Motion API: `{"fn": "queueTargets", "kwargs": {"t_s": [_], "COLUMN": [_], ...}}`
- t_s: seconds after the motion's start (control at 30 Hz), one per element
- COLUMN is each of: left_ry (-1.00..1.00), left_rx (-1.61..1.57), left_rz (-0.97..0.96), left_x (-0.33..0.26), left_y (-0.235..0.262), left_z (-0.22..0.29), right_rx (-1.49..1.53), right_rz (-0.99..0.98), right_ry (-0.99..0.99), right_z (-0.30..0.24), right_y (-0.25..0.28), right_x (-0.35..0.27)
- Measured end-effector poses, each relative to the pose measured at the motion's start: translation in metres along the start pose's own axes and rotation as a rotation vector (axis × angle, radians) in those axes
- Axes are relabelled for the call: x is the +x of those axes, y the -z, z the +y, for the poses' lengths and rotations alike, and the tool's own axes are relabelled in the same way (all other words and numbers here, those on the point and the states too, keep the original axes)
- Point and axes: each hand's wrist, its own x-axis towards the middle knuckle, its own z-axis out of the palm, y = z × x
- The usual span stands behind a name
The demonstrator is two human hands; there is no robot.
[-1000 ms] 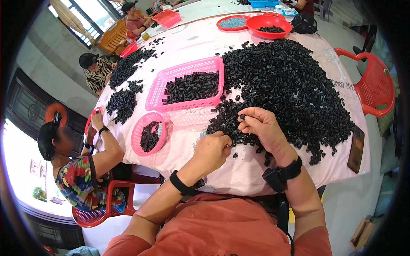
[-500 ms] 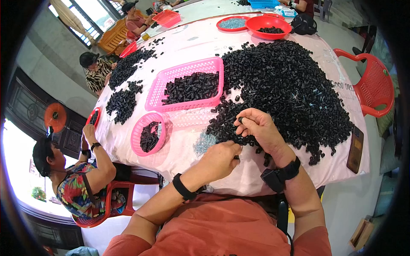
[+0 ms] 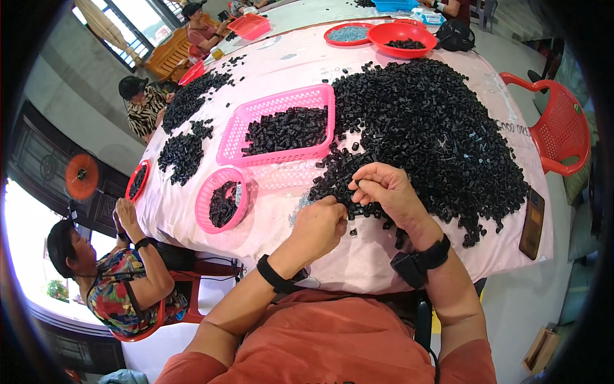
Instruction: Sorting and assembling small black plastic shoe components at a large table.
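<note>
Left hand (image 3: 318, 225): grip curled nearly closed, fingertips tucked under at the edge of the pile; prob. pinching a small black piece but can't tell what's inside, fingers hide it.
Right hand (image 3: 384, 192): just beside the left, almost touching it. Thumb & forefinger pinched on one small black piece (image 3: 359, 184), other fingers loosely bent. Held up off the cloth, so the piece can be turned and seen, I'd judge.
Black pieces (image 3: 428, 128): big heap right behind & to the right of both grips, near edge spilling to the fingertips. Close enough to pick from w/o reaching.
Loose bits (image 3: 353, 232): a few strays under & between the two hands, on the pink cloth.
Small clear bits (image 3: 299, 210): pale scatter just left of the left grip, apart from the black heap; looks kept separate.
Round pink basket (image 3: 222, 200): well left of the left hand, partly filled w/ black pieces.
Rectangular pink basket (image 3: 276, 125): beyond & left of the grips, fuller, touching the heap's edge.
Surface (image 3: 268, 240): pink cloth over it, bare strip in front of the hands.
Wrist bands (image 3: 274, 276): dark strap on each wrist.
Phone (image 3: 532, 223): far right of the right hand, at the cloth's edge, out of the way.
Others: a person in a patterned top (image 3: 121, 288) sits well left, hands at a red dish (image 3: 137, 182); red chair (image 3: 558, 131) stands right.
</note>
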Motion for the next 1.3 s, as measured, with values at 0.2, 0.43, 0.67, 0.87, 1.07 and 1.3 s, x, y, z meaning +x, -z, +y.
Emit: {"fn": "queueTargets", "kwargs": {"t_s": [0.2, 0.43, 0.67, 0.87, 1.07, 1.3], "left_ry": [-0.036, 0.091, 0.038, 0.083, 0.094, 0.116], "left_rx": [-0.039, -0.35, -0.376, -0.474, -0.49, -0.461], "left_rz": [0.033, 0.141, 0.182, 0.16, 0.183, 0.191], "left_x": [-0.002, 0.006, 0.008, 0.009, 0.011, 0.013], "left_y": [-0.001, 0.027, 0.029, 0.027, 0.025, 0.029], "left_z": [-0.002, 0.009, 0.012, 0.015, 0.017, 0.019], "right_rx": [-0.059, -0.096, -0.066, -0.109, -0.128, -0.139], "right_rz": [-0.091, -0.091, -0.074, -0.039, -0.022, -0.044], "right_ry": [-0.014, -0.015, -0.013, -0.013, -0.028, -0.052], "right_z": [0.007, 0.009, 0.005, -0.006, -0.004, -0.002], "right_y": [-0.002, -0.001, -0.001, -0.005, -0.003, -0.005], "right_x": [0.0, -0.002, -0.002, -0.005, -0.005, -0.005]}}
